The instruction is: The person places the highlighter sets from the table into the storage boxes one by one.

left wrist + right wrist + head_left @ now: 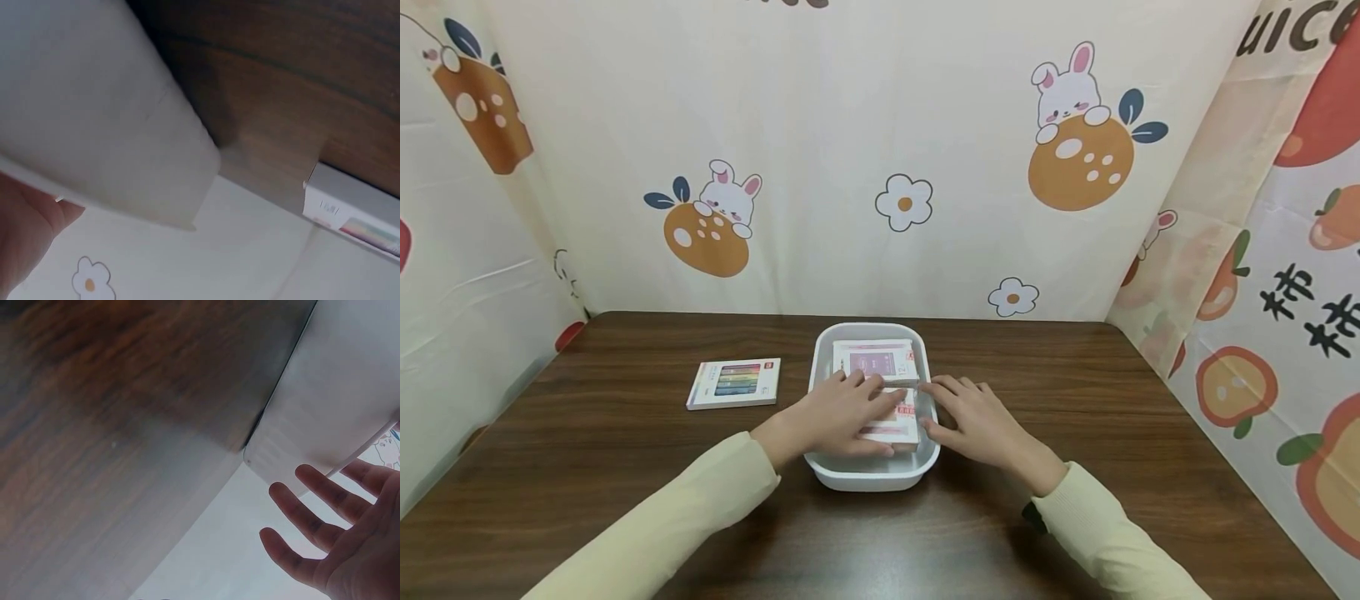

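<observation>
A white plastic basin stands on the table, with two white boxes inside. The far box bears a purple panel; the near box has pink and red print and is partly covered by my left hand. That left hand reaches over the basin's left rim, fingers spread over the near box with the fingertips on its top. On the other side, my right hand is at the right rim, its fingers slightly bent and apart, fingertips by the rim. The right wrist view shows those fingers loosely spread beside the basin's outer wall.
A flat white box with a window of coloured sticks lies on the table left of the basin. The dark wooden table ends at a printed curtain behind, with more curtain on both sides.
</observation>
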Action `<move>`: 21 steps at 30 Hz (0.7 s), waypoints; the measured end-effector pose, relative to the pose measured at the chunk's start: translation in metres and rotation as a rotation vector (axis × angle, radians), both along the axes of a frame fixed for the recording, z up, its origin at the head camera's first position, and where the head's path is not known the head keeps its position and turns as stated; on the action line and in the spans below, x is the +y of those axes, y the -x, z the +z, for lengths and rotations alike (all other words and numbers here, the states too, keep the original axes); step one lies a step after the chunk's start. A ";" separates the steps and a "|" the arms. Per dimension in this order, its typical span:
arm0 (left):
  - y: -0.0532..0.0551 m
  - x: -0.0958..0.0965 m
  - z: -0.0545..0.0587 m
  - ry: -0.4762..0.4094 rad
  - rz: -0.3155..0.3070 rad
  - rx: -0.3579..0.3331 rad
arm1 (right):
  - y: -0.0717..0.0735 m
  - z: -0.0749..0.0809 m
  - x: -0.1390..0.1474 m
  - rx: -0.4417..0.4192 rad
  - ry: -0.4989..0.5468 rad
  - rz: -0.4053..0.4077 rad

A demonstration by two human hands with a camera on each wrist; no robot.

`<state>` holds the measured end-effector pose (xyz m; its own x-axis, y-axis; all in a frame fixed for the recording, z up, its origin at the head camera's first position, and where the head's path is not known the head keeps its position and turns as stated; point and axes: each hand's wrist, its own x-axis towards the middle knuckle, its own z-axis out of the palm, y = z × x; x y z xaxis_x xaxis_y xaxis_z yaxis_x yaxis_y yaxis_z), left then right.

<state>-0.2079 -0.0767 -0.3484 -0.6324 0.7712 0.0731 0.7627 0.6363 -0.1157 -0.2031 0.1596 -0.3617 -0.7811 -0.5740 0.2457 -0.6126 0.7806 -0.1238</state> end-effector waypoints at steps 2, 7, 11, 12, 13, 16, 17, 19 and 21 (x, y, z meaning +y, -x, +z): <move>0.000 0.001 -0.003 0.008 0.003 -0.016 | 0.000 0.000 0.000 0.002 0.000 0.001; 0.000 0.002 -0.007 0.016 0.007 -0.028 | 0.000 0.001 0.000 0.000 0.001 0.001; 0.000 0.002 -0.011 0.010 0.006 -0.033 | 0.000 0.000 -0.001 -0.012 -0.004 -0.006; 0.001 0.003 -0.011 0.006 0.005 -0.036 | 0.000 0.000 -0.001 -0.016 -0.004 -0.007; 0.001 0.003 -0.012 0.005 0.004 -0.039 | -0.001 0.000 -0.001 -0.020 -0.004 -0.009; 0.001 0.004 -0.014 0.005 0.003 -0.036 | -0.001 0.001 -0.002 -0.026 0.002 -0.011; 0.001 0.005 -0.015 0.007 0.004 -0.032 | -0.001 0.001 -0.002 -0.025 0.001 -0.011; 0.001 0.006 -0.016 0.015 0.009 -0.025 | -0.001 0.001 -0.002 -0.023 0.001 -0.011; 0.000 0.007 -0.018 0.022 0.017 -0.017 | -0.001 0.001 -0.002 -0.019 -0.001 -0.010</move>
<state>-0.2083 -0.0700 -0.3662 -0.6463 0.7618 0.0447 0.7539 0.6465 -0.1169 -0.2017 0.1574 -0.3608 -0.7913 -0.5663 0.2304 -0.6023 0.7869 -0.1341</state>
